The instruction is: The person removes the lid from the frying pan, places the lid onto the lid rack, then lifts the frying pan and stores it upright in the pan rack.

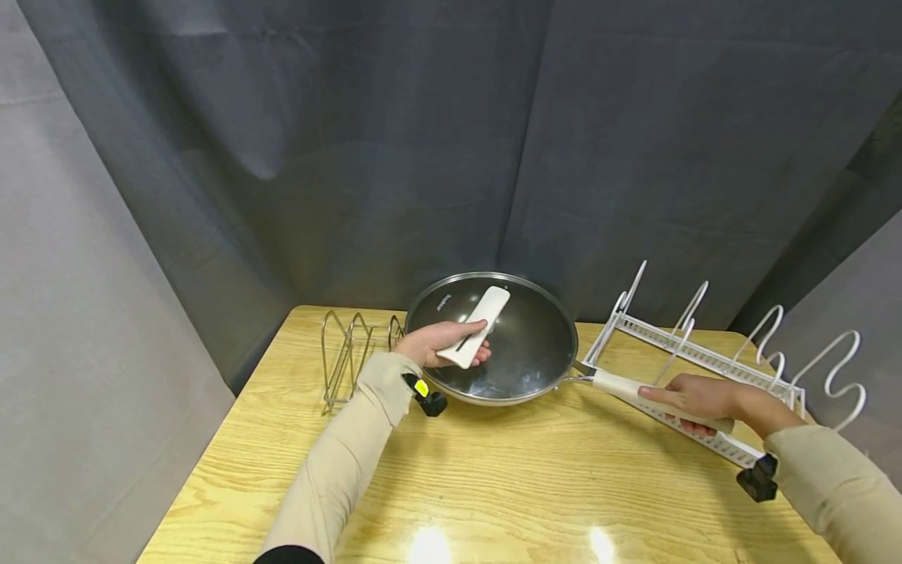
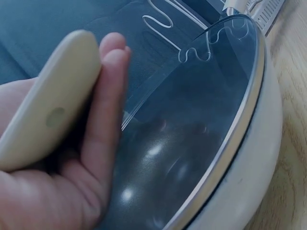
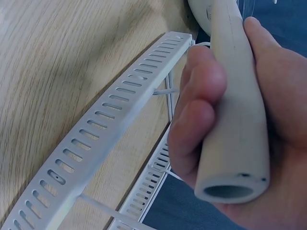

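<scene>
A wok with a cream outside is covered by a glass lid with a metal rim. My left hand grips the lid's long white handle, thumb over its top and fingers beneath. On the right, my right hand is wrapped round the wok's cream handle. The handle's hollow end points toward the camera in the right wrist view. Whether the wok's base touches the table cannot be told.
A white rack with slotted rails and wavy wire dividers stands on the right, partly beneath the wok's handle and my right hand. To the left, a small metal wire rack stands beside the wok on the wooden table. Dark curtain hangs behind.
</scene>
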The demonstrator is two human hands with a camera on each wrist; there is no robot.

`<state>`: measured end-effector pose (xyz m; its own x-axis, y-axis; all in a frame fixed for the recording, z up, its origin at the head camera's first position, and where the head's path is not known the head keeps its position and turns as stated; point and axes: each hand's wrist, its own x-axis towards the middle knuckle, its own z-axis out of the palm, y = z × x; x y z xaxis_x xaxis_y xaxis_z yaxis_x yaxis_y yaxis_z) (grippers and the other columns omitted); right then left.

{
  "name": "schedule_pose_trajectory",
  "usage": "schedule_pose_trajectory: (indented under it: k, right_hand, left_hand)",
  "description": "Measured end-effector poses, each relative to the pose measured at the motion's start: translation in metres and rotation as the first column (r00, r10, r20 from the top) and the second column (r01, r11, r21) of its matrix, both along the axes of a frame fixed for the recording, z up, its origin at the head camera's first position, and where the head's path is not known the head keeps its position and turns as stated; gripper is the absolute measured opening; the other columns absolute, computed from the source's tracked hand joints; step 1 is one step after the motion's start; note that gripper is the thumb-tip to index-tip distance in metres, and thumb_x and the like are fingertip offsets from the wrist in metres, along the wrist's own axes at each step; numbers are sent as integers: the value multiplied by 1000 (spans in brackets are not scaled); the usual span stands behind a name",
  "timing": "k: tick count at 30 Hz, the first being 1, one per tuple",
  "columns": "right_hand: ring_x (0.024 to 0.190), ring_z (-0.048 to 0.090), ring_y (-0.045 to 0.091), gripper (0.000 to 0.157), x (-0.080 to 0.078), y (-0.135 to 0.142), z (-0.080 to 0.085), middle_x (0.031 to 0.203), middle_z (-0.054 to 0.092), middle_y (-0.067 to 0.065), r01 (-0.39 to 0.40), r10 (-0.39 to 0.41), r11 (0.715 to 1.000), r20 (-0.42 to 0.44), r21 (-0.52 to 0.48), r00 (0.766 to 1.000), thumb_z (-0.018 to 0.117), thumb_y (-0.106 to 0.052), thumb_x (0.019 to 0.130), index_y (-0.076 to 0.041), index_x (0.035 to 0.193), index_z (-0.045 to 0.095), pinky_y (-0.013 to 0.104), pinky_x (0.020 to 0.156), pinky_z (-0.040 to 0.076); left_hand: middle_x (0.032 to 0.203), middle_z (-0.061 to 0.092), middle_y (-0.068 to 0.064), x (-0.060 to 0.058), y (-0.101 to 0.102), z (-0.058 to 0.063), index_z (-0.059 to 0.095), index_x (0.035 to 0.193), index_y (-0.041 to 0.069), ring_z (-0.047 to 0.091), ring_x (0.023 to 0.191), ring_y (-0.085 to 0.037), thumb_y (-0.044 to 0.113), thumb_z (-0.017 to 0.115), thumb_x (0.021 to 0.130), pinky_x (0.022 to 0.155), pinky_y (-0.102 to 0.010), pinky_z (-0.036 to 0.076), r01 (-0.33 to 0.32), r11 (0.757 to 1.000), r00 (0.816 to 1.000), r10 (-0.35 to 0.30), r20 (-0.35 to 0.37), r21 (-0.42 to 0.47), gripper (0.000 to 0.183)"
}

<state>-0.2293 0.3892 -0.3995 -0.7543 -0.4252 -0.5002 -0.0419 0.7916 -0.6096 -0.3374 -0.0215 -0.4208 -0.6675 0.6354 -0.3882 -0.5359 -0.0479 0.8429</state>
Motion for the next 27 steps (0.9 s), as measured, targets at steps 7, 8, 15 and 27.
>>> schedule_pose_trajectory:
  k: [7, 8, 15, 27]
  right_hand:
    - [39, 45, 12, 55, 0, 0, 0, 54, 54, 7, 9, -9, 1000, -21, 17, 1000, 33, -40, 103, -4, 69, 56, 30, 38, 45]
    - [39, 45, 12, 56, 0, 0, 0, 53, 54, 6, 9, -9, 1000, -22, 19, 1000, 33, -41, 103, -4, 68, 56, 31, 38, 45]
    - [38, 43, 12, 57, 0, -1, 1, 51, 51, 4, 3, -1, 999, -41, 39, 999, 33, -41, 103, -7, 61, 53, 31, 37, 43]
    - [38, 41, 12, 57, 5, -5, 2, 50, 49, 3, 34, -32, 998, -42, 50, 999, 34, -43, 102, -6, 61, 51, 32, 39, 44]
  left_hand:
    - [77, 62, -13, 1, 2, -1, 53, 95, -2, 61, 59, -14, 13, 52, 98, 54, -22, 53, -22, 998, 996, 16, -86, -61, 15]
    - [77, 62, -13, 1, 2, -1, 52, 96, -3, 61, 59, -14, 11, 52, 98, 55, -22, 53, -22, 998, 996, 16, -89, -65, 13]
    - [78, 62, -12, 4, 1, 0, 51, 103, -6, 60, 60, -13, 8, 53, 96, 56, -22, 53, -25, 996, 991, 13, -136, -88, 16]
    - [75, 61, -10, 9, 5, -2, 51, 99, -4, 60, 60, -13, 7, 53, 96, 55, -22, 52, -63, 994, 983, 46, -177, -92, 12]
